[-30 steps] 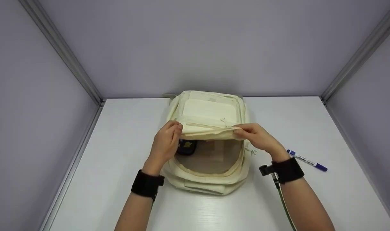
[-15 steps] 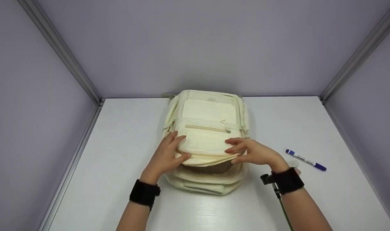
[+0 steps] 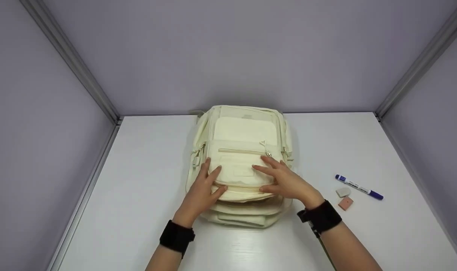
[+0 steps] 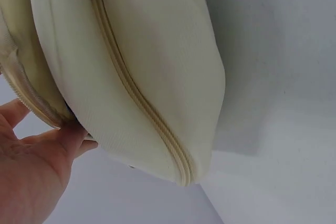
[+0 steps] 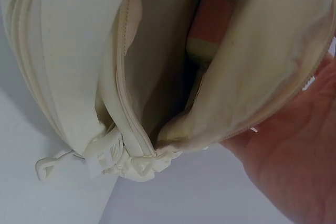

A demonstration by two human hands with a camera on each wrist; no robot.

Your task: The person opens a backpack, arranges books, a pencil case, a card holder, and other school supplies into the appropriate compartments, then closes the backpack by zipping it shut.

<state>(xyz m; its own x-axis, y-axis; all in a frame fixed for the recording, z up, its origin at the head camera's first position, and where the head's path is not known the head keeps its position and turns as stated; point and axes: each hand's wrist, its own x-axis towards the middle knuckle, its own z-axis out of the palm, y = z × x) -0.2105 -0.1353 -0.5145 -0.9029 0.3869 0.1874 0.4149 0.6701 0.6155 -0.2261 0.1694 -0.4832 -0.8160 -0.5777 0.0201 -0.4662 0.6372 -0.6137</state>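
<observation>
A cream backpack lies on the table, its front flap folded down over the unzipped main compartment. My left hand touches the flap's left side with spread fingers. On the flap's right side rests my right hand, its fingers also spread and fairly straight. In the right wrist view the compartment gapes, and an orange-and-cream object sits inside, partly hidden in shadow. A toothed zipper edge passes by my left fingers in the left wrist view.
To the right of the backpack lie a blue-and-white marker, a small whitish block and a pink block. Grey-lilac panels enclose the white table at the back and sides.
Both hands have let go of the lifted flap edge. The flap has come down toward me over the opening, and the right hand has shifted left, uncovering the two small blocks.
</observation>
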